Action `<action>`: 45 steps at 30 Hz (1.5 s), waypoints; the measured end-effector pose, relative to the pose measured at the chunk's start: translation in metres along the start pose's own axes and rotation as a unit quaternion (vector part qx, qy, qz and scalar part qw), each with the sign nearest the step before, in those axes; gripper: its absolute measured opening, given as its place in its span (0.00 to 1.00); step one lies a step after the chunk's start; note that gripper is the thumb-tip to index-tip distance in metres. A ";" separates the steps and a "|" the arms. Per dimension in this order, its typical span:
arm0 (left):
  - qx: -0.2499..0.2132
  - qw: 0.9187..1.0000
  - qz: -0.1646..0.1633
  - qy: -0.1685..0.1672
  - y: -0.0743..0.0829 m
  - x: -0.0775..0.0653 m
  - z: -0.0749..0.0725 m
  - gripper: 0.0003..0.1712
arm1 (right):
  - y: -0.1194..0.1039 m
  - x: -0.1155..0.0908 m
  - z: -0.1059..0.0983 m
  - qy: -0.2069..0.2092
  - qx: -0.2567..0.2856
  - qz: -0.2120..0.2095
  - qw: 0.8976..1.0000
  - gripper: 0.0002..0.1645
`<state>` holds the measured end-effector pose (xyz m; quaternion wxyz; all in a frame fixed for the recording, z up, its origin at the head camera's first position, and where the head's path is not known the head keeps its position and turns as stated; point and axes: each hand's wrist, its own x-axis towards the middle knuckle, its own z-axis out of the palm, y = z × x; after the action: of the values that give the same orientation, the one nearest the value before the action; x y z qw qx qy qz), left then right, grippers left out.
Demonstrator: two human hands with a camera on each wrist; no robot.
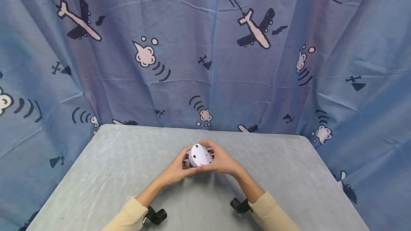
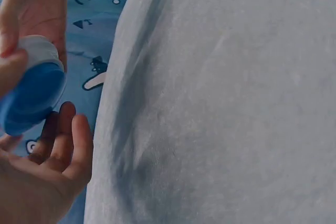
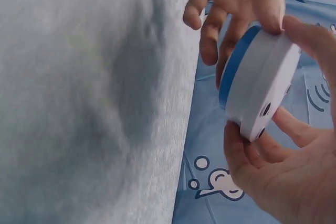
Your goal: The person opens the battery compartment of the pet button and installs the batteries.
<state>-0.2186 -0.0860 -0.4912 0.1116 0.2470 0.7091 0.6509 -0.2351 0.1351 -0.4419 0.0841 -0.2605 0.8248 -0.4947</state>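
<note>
Both hands hold a round white-and-blue device (image 1: pixel 201 155) above the table's middle. Its white face, with dark round feet and a cluster of tiny holes, is turned up toward the head camera. In the left wrist view the smooth blue side of the device (image 2: pixel 37 98) shows. My right hand (image 1: pixel 221 158) grips it across the rim, thumb on one edge and fingers on the opposite one. On the other side my left hand (image 1: pixel 176 168) has its thumb on the rim and its fingers curved by the blue side (image 3: pixel 237 69); some of those fingers stand off it.
A grey cloth-covered table (image 1: pixel 135 149) lies under the hands. Behind and beside it hangs a blue curtain (image 1: pixel 186 63) printed with planes and clouds. Black wrist cameras, the left one (image 1: pixel 156 216) and the right one (image 1: pixel 240 205), sit near the cuffs.
</note>
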 end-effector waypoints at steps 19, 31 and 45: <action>-0.214 0.972 -0.097 0.000 0.012 -0.005 0.011 0.48 | -0.003 -0.007 -0.003 -0.027 0.084 -0.003 0.996 0.51; -0.229 0.969 -0.096 -0.008 0.010 -0.005 0.009 0.57 | 0.001 -0.009 -0.004 -0.012 0.122 -0.027 0.992 0.48; -0.165 0.981 -0.097 0.035 0.005 -0.008 0.009 0.50 | 0.006 -0.011 -0.007 -0.044 0.151 -0.041 0.987 0.44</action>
<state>-0.2070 -0.0819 -0.4891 0.1879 0.1324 0.6160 0.7535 -0.2305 0.1481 -0.4445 0.1384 -0.2997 0.7247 -0.6049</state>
